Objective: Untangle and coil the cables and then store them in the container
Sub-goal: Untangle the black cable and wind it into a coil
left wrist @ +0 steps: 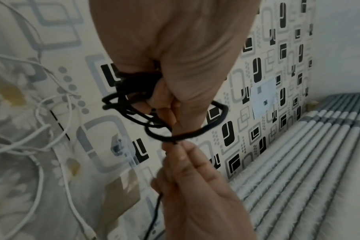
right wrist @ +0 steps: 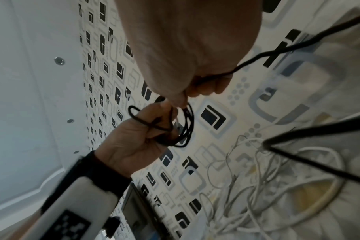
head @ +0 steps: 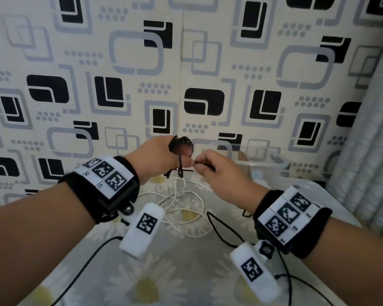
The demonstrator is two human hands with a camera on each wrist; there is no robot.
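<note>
Near edge, lower frame of the head view: both forearms come in from the bottom corners, each with a black wrist strap (head: 119,188) carrying white marker tags, and thin black leads trail from them over the daisy-print sheet (head: 155,281). Mid frame, just past the wrists: a loose tangle of white cable (head: 181,208) lies on the sheet, uncoiled, under and slightly nearer than the hands; it also shows at the left edge of the left wrist view (left wrist: 41,113) and lower right of the right wrist view (right wrist: 277,186). Above that, centre frame, both hands are raised off the sheet and meet. Left hand (head: 161,159) grips a small bundle of black cable (head: 181,146) loops, fingers curled round it, loops sticking out above and below the fist; same bundle shows centre of the left wrist view (left wrist: 134,100) and right wrist view (right wrist: 183,128). Right hand (head: 217,171) pinches the free run of that black cable between thumb and fingertips, right against the left thumb; the strand runs out from the pinch toward the upper right in the right wrist view. Just behind the right hand, right of centre: a clear plastic container (head: 263,164) sits on the sheet near the wall, contents can't be made out. Far: wall (head: 186,62) with black and grey square pattern fills the upper frame; ribbed grey panel (head: 367,140) at the right edge.
</note>
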